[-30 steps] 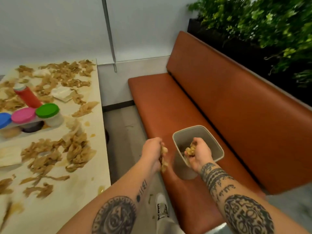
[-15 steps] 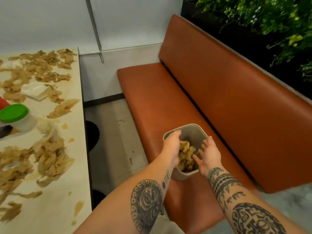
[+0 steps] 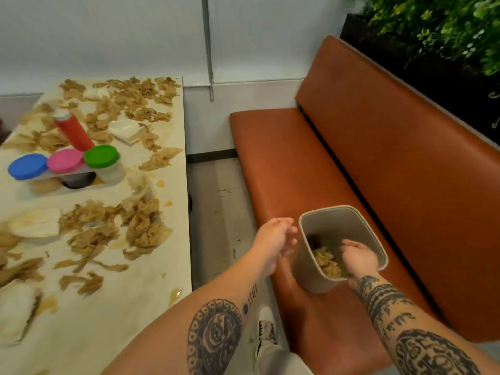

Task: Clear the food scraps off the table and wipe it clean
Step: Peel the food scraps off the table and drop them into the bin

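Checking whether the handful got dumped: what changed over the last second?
Both hands let their scraps fall into the bin; the left hand pulled out leftward, empty. The right hand remains at the bin, which stayed on the bench; table still littered.

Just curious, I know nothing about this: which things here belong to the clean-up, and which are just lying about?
Part of the job: food scraps, table, grey bin, left hand, right hand.
Just lying about: red bottle, green-lidded jar, pink lid, blue lid, brown bench, plants.
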Motion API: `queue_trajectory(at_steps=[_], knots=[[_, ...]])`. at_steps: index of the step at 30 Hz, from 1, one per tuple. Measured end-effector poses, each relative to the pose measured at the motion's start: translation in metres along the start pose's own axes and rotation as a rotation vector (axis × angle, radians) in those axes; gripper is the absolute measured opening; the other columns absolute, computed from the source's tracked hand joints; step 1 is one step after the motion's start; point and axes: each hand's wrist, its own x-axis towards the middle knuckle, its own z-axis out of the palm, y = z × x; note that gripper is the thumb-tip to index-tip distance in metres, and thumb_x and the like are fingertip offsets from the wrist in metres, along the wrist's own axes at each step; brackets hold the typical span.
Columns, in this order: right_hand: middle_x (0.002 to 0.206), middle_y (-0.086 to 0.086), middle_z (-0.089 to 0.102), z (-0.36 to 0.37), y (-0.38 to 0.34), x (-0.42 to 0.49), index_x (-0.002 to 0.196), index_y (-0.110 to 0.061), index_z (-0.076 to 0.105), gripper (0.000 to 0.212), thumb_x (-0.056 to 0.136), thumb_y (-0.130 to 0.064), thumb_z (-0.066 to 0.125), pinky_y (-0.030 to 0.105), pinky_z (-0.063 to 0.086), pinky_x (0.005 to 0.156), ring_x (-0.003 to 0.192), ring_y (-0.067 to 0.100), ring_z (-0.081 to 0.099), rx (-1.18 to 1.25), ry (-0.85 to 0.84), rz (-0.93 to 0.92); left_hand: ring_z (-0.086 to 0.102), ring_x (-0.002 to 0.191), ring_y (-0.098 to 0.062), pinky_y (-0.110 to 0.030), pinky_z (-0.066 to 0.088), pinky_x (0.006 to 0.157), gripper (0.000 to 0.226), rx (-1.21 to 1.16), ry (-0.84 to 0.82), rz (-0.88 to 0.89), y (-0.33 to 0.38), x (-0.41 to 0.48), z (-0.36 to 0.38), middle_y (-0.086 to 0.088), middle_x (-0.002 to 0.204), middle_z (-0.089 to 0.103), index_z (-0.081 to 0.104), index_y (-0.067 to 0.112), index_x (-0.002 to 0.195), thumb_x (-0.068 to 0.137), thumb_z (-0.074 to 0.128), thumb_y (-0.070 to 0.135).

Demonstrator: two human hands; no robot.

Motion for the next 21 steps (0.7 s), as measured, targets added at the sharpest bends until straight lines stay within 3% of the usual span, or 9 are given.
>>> queue_trajectory(at_steps=[2, 5, 7, 10, 11, 15, 21], knots=[[0.098, 0.008, 0.074, 0.01, 0.0, -0.008, 0.089, -0.025, 0.071, 0.013, 0.078, -0.02, 0.066, 0.043, 0.063, 0.081, 0.079, 0.022, 0.072, 0.012, 0.007, 0.005, 0.064, 0.087, -0.016, -0.033, 0.052, 0.08, 0.021, -0.003, 0.018, 0.02, 0.0, -0.007, -0.012, -0.004, 0.115, 0.072, 0.064, 0.022, 0.119, 0.105, 0.051, 0.028], [0.093, 0.009, 0.075, 0.032, -0.001, -0.021, 0.09, -0.025, 0.074, 0.01, 0.082, -0.022, 0.069, 0.05, 0.06, 0.085, 0.085, 0.031, 0.071, 0.039, -0.034, -0.021, 0.063, 0.082, -0.015, -0.031, 0.053, 0.075, 0.021, -0.016, 0.055, 0.042, -0.001, -0.022, -0.033, -0.001, 0.105, 0.071, 0.064, 0.022, 0.119, 0.105, 0.05, 0.028], [0.094, 0.007, 0.076, 0.049, -0.016, -0.057, 0.091, -0.023, 0.075, 0.013, 0.081, -0.025, 0.069, 0.045, 0.061, 0.081, 0.083, 0.027, 0.07, 0.045, -0.079, -0.064, 0.062, 0.078, -0.014, -0.028, 0.052, 0.07, 0.021, -0.033, 0.085, 0.065, -0.001, -0.035, -0.05, 0.002, 0.099, 0.07, 0.064, 0.021, 0.118, 0.105, 0.049, 0.027], [0.078, 0.005, 0.064, 0.078, -0.031, -0.112, 0.1, -0.014, 0.07, 0.011, 0.095, -0.009, 0.061, 0.023, 0.046, 0.047, 0.062, 0.016, 0.055, 0.098, -0.193, -0.114, 0.061, 0.076, -0.014, -0.026, 0.048, 0.064, 0.014, -0.054, 0.154, 0.113, -0.002, -0.059, -0.085, 0.004, 0.092, 0.068, 0.063, 0.022, 0.11, 0.103, 0.052, 0.028], [0.076, 0.004, 0.062, 0.089, -0.033, -0.128, 0.1, -0.013, 0.069, 0.012, 0.097, -0.007, 0.059, 0.022, 0.041, 0.044, 0.059, 0.015, 0.052, 0.09, -0.223, -0.119, 0.061, 0.075, -0.014, -0.027, 0.047, 0.063, 0.012, -0.06, 0.174, 0.133, -0.004, -0.068, -0.099, 0.004, 0.092, 0.068, 0.063, 0.023, 0.107, 0.103, 0.053, 0.029], [0.076, 0.005, 0.059, 0.126, -0.036, -0.192, 0.101, -0.013, 0.066, 0.012, 0.098, -0.005, 0.057, 0.023, 0.041, 0.048, 0.06, 0.013, 0.051, 0.083, -0.394, -0.169, 0.061, 0.073, -0.015, -0.028, 0.047, 0.062, 0.015, -0.096, 0.261, 0.19, -0.011, -0.108, -0.158, 0.002, 0.096, 0.068, 0.064, 0.021, 0.11, 0.102, 0.054, 0.028], [0.097, 0.006, 0.067, 0.177, -0.024, -0.286, 0.104, -0.016, 0.065, 0.012, 0.099, -0.012, 0.055, 0.031, 0.051, 0.068, 0.084, 0.017, 0.061, -0.052, -0.624, -0.246, 0.061, 0.074, -0.016, -0.027, 0.045, 0.059, 0.02, -0.15, 0.452, 0.216, -0.042, -0.175, -0.258, 0.0, 0.099, 0.068, 0.066, 0.021, 0.114, 0.102, 0.051, 0.026]])
